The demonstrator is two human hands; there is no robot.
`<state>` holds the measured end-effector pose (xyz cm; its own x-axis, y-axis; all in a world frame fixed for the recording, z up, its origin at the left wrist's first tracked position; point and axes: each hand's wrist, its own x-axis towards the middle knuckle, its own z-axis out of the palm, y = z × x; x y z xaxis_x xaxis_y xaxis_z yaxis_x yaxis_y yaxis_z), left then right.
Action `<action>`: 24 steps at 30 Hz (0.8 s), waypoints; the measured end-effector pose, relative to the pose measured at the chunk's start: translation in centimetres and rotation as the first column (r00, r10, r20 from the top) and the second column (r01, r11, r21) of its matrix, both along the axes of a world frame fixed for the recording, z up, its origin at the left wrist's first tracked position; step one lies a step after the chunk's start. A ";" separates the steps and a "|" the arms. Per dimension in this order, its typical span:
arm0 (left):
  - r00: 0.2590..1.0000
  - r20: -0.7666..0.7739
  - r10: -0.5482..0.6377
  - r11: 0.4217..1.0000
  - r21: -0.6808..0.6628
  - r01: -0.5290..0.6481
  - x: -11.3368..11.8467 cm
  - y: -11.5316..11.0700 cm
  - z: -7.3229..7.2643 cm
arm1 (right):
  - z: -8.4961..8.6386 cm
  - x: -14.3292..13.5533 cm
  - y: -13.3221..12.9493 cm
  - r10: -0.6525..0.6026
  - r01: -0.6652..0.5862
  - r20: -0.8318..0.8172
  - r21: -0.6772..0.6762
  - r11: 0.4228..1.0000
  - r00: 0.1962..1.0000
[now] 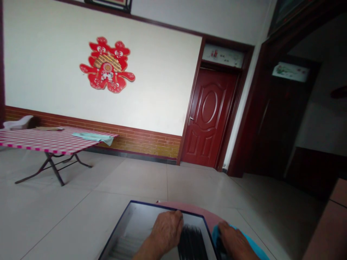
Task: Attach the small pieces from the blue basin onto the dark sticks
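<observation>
An open box (141, 209) with white inner walls and a dark blue rim sits on a pinkish round surface (200, 210). Inside it, on the right, lies a bundle of thin black items (191, 242); blurred pale items (126, 247) are on the left. My left hand (167, 231) is over the box beside the black bundle, its fingers curled together; what they hold, if anything, is hidden. Just right of the box, my right hand (234, 240) rests on a bright blue cloth-like thing (252, 242), with its fingers bent over something dark and blurred.
A folding table (54, 141) with a pink checked cover stands at the left, a pale green cloth (93, 137) on it. Behind are a dark red door (208, 115) and a wall with a red decoration (108, 66). A brownish piece of furniture (329, 220) stands at the right edge.
</observation>
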<state>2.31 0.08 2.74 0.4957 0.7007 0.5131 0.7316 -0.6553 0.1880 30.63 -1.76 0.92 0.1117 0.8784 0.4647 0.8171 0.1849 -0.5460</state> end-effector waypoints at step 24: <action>0.969 0.239 -0.057 0.998 0.039 0.049 -2.1 3.3 -1.7 | 0.0 -16.1 3.5 0.154 -0.451 -0.916 -0.033 0.892 0.371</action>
<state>0.20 3.39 1.00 0.3913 0.6577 0.6437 0.6315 -0.7007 0.3321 14.50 1.72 0.89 0.0229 0.9982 0.0547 -0.2240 0.0584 -0.9728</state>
